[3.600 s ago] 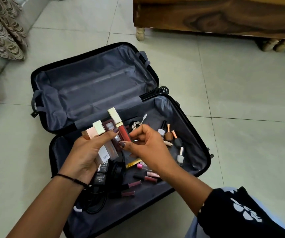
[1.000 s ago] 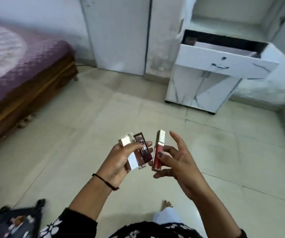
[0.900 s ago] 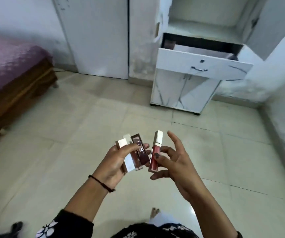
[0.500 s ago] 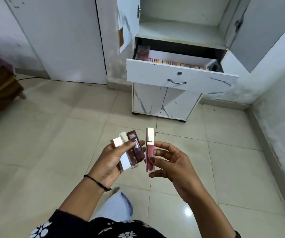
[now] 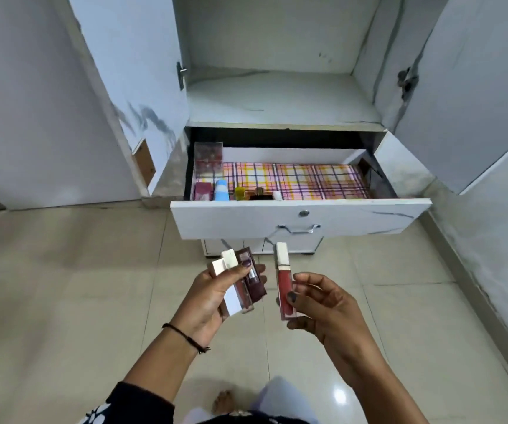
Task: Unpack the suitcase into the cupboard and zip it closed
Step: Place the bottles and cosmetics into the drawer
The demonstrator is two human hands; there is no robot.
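My left hand (image 5: 208,296) grips a bundle of lipstick tubes and small boxes (image 5: 240,281), gold caps pointing up. My right hand (image 5: 323,304) pinches a single red lip gloss tube (image 5: 283,286) with a pale gold cap, held upright. Both hands hover just in front of the white cupboard (image 5: 277,96), below its pulled-out drawer (image 5: 301,217). The drawer has a checked liner and holds several small cosmetics (image 5: 222,189) at its left end. The suitcase is out of view.
The cupboard's two doors (image 5: 473,87) stand open on either side of a bare shelf above the drawer. A metal handle (image 5: 298,228) sits on the drawer front. Beige floor tiles (image 5: 63,286) stretch to the left; a wall runs along the right.
I have turned from the suitcase and walked up to the cupboard; the open drawer is now close in front. Both hands still hold the same cosmetics.
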